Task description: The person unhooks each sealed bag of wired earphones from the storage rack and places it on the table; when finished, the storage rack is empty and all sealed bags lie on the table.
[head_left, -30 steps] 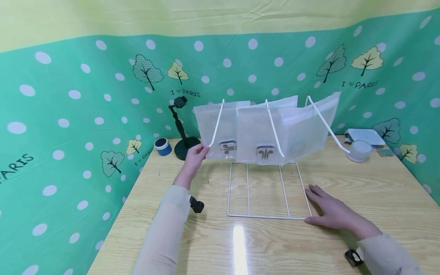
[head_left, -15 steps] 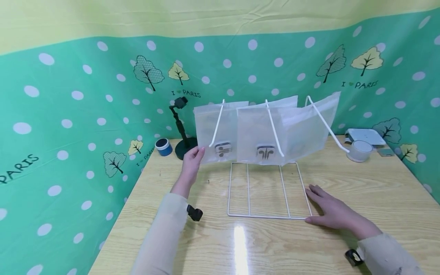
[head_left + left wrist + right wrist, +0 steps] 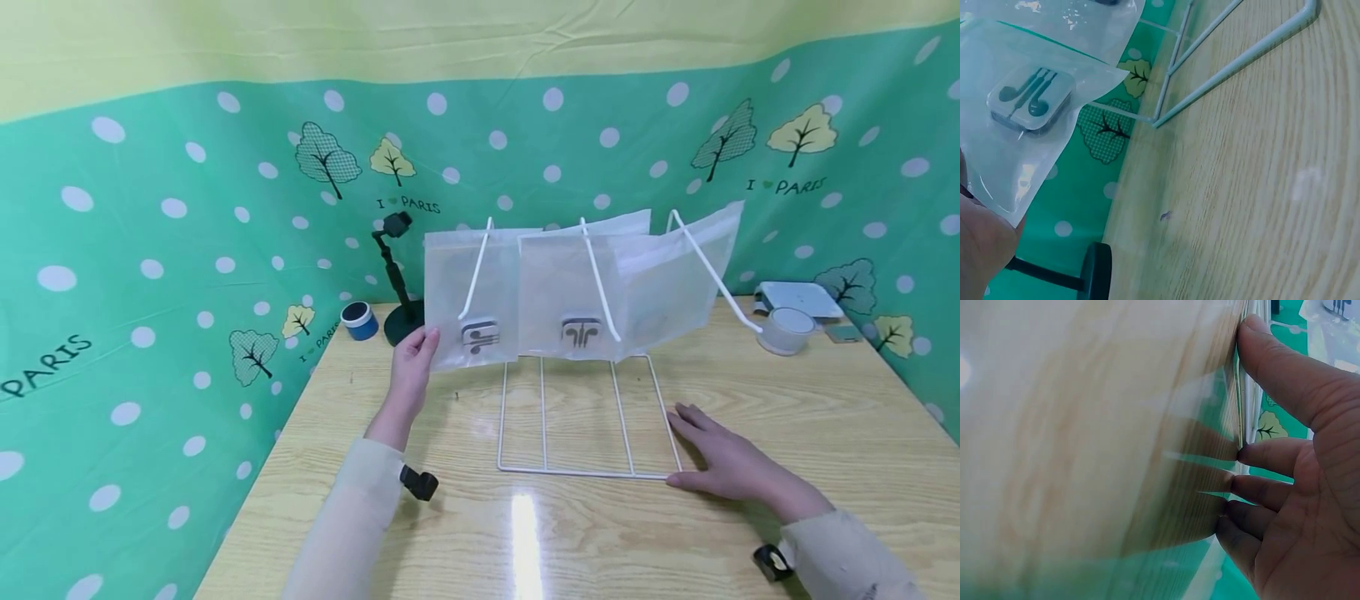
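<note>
My left hand (image 3: 411, 367) pinches the lower left edge of a frosted zip bag (image 3: 450, 283) hung on the left prong of a white wire rack (image 3: 588, 475). Wired earphones in a clear square case (image 3: 1032, 100) lie inside that bag. Beside it hangs a second frosted bag (image 3: 555, 287) with a similar earphone case (image 3: 581, 332). A third bag (image 3: 667, 287) hangs tilted at the right prong. My right hand (image 3: 723, 454) rests at the front right corner of the rack's base, thumb and fingertips down on the tabletop, fingers spread.
Behind my left hand stand a black stand (image 3: 395, 267) with a round base and a blue-and-white jar (image 3: 359, 322). A white round container (image 3: 785, 332) and a white flat box (image 3: 798, 298) are at the back right. A green patterned cloth (image 3: 225, 192) lines the table's back and left.
My left hand has come down and toward me, drawing the left bag's lower edge with it. That bag and its earphone case now hang lower and flatter. My right hand stays put.
</note>
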Demonstrator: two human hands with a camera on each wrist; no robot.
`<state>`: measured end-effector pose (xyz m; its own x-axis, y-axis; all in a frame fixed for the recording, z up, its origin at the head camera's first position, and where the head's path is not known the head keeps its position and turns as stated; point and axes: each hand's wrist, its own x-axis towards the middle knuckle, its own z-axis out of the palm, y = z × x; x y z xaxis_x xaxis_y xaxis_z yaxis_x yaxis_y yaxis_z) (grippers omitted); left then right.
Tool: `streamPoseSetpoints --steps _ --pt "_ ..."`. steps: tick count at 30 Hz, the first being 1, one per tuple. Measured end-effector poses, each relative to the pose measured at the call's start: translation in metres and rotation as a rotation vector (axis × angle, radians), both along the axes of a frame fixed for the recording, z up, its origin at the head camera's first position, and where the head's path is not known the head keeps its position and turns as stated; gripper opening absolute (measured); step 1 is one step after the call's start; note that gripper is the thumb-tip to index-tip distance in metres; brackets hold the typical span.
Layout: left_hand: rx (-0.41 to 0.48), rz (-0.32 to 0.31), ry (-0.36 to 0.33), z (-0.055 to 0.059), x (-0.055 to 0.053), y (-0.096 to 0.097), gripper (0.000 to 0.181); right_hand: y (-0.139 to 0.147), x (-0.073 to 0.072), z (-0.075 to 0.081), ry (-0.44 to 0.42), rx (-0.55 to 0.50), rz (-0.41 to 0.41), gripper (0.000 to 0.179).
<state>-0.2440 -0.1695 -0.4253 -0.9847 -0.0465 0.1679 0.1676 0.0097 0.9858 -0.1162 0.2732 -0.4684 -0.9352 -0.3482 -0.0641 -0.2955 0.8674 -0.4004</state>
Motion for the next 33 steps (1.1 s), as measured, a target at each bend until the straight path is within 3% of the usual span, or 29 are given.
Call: streamPoseSetpoints --steps 13,27,33 --pt "-0.006 0.005 -0.007 -0.001 0.025 -0.002 0.046 0.003 -0.001 -0.004 0.004 -0.007 0.006 0.100" --pt "0.003 0.032 -0.005 0.001 0.059 -0.006 0.042 0.004 -0.002 -0.005 0.012 -0.015 0.014 0.101" --pt "0.017 0.008 0.010 -0.001 0.071 -0.010 0.040 0.003 -0.001 -0.003 0.006 -0.019 0.007 0.100"
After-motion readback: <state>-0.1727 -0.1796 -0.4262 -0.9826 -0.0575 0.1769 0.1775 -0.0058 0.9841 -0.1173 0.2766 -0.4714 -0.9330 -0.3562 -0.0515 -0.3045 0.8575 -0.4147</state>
